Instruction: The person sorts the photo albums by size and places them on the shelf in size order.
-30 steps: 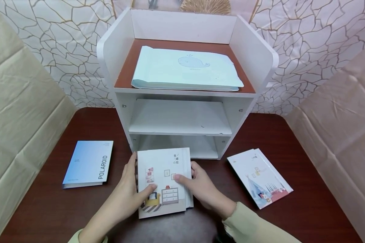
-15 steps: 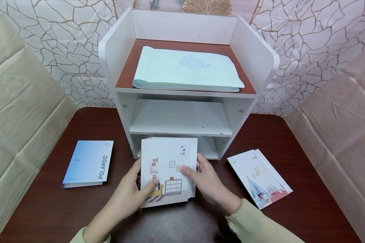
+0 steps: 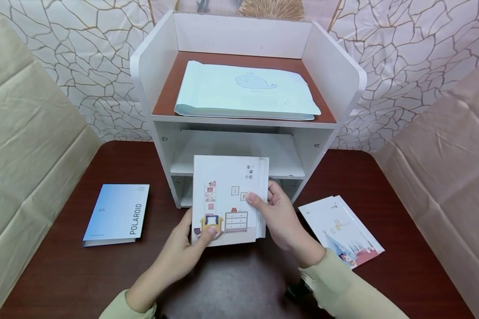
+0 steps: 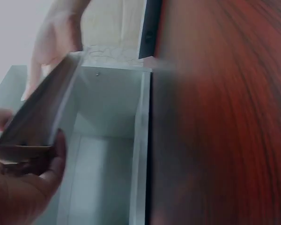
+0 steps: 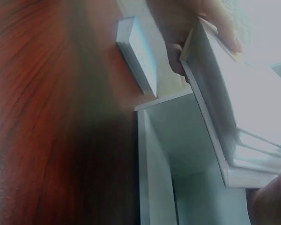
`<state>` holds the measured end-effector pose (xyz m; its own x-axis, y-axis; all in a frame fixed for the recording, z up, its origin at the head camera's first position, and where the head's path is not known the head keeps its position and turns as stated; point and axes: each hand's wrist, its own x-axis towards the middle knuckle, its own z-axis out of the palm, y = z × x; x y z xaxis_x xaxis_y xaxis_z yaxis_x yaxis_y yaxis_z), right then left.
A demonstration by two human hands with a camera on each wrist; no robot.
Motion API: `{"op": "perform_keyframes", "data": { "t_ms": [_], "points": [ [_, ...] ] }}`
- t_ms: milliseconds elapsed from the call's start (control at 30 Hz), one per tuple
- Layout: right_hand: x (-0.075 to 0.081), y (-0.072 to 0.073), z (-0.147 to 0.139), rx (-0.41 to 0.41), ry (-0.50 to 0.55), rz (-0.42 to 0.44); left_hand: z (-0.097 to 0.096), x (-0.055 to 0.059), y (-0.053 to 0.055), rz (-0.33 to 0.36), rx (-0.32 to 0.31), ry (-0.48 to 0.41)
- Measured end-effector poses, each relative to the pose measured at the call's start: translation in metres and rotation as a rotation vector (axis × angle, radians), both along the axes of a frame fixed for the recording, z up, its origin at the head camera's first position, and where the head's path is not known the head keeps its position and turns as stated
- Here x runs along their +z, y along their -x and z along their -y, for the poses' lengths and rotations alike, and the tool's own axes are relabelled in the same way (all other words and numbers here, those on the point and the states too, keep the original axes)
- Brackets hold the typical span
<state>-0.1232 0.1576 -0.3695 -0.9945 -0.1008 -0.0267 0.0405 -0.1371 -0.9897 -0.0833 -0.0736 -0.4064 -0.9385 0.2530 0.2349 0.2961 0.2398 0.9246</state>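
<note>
A white album (image 3: 231, 177) with a drawn armchair and chest of drawers on its cover is held up by both hands in the head view. My left hand (image 3: 183, 248) grips its lower left corner, thumb on the cover and fingers behind. On the right edge, my right hand (image 3: 281, 217) pinches it the same way. In the right wrist view the album (image 5: 253, 103) shows its edge, with several white layers between the covers. It stands tilted in front of the white shelf unit (image 3: 163, 150), overlapping the middle board and the lower compartment.
A blue album marked POLAROID (image 3: 115, 212) lies on the dark wood table (image 3: 56, 266) at left. Another white album (image 3: 339, 226) lies at right, partly behind the right forearm. On the unit's top lies a large pale-blue album with a whale drawing (image 3: 247, 91).
Both hands have raised the white album and carried it forward and slightly right, from low over the table to before the shelf openings. The other albums stay put.
</note>
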Motion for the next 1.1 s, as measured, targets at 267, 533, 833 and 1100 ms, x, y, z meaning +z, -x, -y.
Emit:
{"op": "perform_keyframes", "data": {
  "t_ms": [267,533,833,1100],
  "points": [
    [0.004,0.002,0.001,0.029,-0.045,0.015,-0.005,0.001,0.002,-0.039,0.048,-0.154],
    [0.004,-0.002,0.001,0.121,-0.123,0.035,-0.002,0.009,0.005,0.028,0.097,-0.153],
    [0.0,-0.009,0.0,0.339,-0.062,0.039,0.006,0.028,0.016,0.112,0.115,-0.172],
    [0.0,-0.008,0.001,0.362,-0.018,0.006,0.01,0.042,0.019,0.296,0.012,-0.386]
  ]
}}
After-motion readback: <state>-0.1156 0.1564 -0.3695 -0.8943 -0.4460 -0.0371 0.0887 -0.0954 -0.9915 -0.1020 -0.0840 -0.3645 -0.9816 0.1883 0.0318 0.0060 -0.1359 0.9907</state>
